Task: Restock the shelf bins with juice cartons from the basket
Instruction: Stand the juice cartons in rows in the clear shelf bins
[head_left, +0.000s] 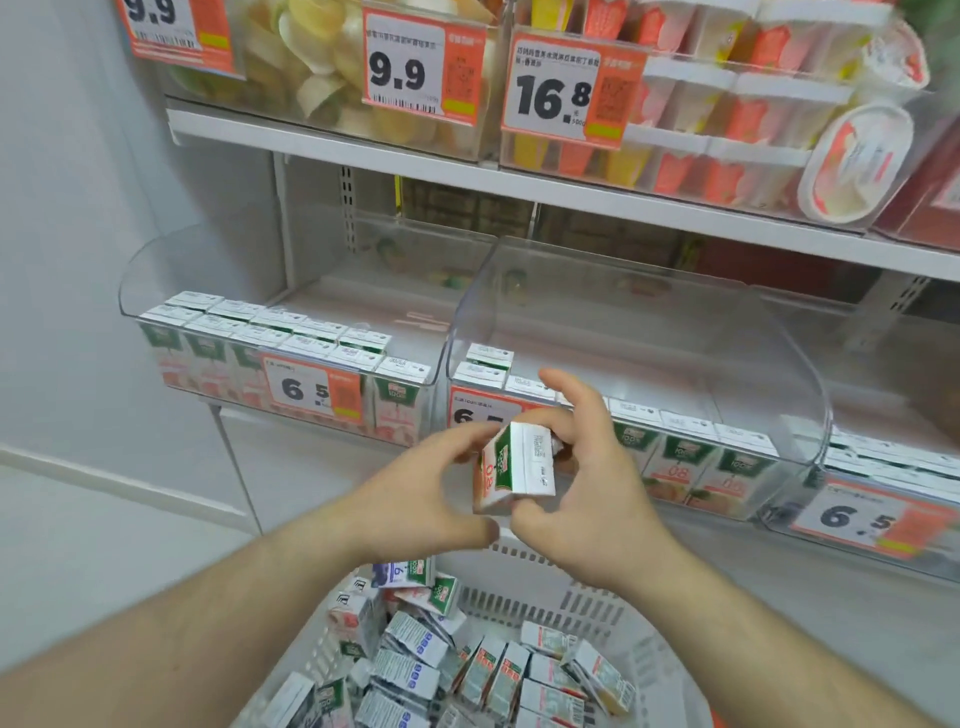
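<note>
A small white, green and orange juice carton (511, 467) is held tilted between both hands, above the basket and in front of the shelf. My left hand (415, 499) grips its left side and my right hand (582, 488) wraps its right side and bottom. The white slotted basket (587, 605) at the bottom holds several loose cartons (467, 670). The clear middle bin (649, 332) has a front row of upright cartons and open space behind. The clear left bin (171, 260) holds two rows of cartons.
A third bin (883, 499) with a 6.5 price tag sits at the right. The upper shelf (467, 171) carries clear boxes of fruit cups and tubs with 9.9 and 16.8 tags. A white wall (78, 260) stands to the left.
</note>
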